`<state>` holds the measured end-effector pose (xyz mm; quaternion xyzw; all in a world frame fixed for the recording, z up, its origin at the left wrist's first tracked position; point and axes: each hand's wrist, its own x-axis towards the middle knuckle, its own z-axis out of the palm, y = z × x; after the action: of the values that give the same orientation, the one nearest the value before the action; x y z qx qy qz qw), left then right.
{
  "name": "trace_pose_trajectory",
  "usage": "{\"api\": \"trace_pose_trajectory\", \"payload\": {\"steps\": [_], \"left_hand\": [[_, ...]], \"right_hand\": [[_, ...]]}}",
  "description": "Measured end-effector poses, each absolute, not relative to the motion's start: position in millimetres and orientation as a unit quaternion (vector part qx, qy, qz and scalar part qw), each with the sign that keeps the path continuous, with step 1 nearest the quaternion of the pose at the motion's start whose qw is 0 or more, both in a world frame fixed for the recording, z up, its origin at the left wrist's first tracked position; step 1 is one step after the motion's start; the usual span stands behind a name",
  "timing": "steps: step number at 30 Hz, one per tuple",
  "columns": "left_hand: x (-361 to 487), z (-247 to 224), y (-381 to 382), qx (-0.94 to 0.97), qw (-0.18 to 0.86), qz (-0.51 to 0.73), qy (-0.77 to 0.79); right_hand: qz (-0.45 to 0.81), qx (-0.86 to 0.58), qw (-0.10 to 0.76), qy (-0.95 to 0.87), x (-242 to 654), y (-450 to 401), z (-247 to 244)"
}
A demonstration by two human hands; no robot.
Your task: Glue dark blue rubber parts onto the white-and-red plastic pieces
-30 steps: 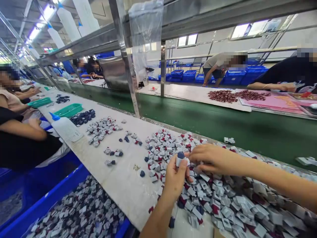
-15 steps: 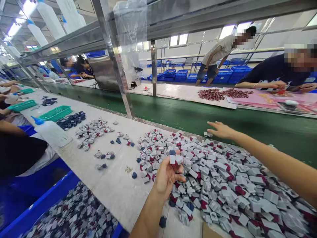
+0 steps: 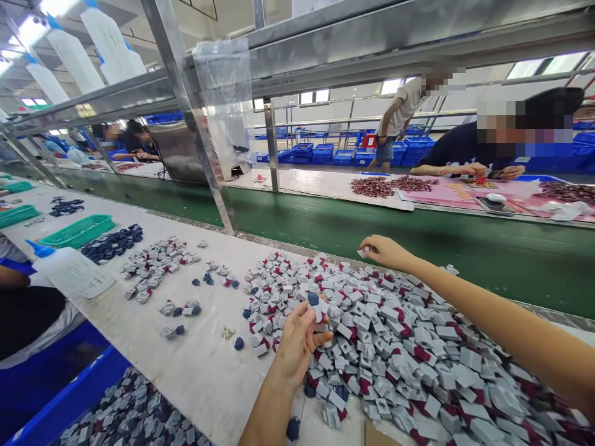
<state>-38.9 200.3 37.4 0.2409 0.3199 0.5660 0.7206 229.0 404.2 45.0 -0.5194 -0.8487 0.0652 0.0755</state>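
Small grey-white square plastic piece [image 3: 318,312], round navy cap [image 3: 313,299] on top, upright in left hand [image 3: 297,347]. Another small white piece [image 3: 362,252] pinched in right hand [image 3: 385,252]. Loose heap of grey-white, red-marked square pieces [image 3: 395,353] below, jumbled, lying every way.

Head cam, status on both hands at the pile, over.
Left hand shut on white piece with dark blue cap. Right hand at pile's far edge, small white piece at fingertips, grip unclear. Loose white pieces heaped beneath.

Slender bare left hand [image 3: 297,353] and bare right hand [image 3: 383,253]
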Motion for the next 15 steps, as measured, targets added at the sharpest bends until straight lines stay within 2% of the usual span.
{"api": "trace_pose_trajectory", "payload": {"steps": [4, 9, 15], "left_hand": [[-32.8, 40.1, 195.8, 0.334, 0.691, 0.538, 0.349], [-22.5, 60.0, 175.8, 0.533, 0.543, 0.510, 0.401], [-16.5, 98.0, 139.7, 0.677, 0.400, 0.467, 0.405]], "right_hand": [[0.063, -0.461, 0.160, -0.870, 217.5, 335.2, 75.6], [0.067, -0.349, 0.159, -0.921, 211.9, 250.5, 76.3], [0.050, -0.325, 0.164, -0.930, 220.4, 233.6, 61.2]]}}
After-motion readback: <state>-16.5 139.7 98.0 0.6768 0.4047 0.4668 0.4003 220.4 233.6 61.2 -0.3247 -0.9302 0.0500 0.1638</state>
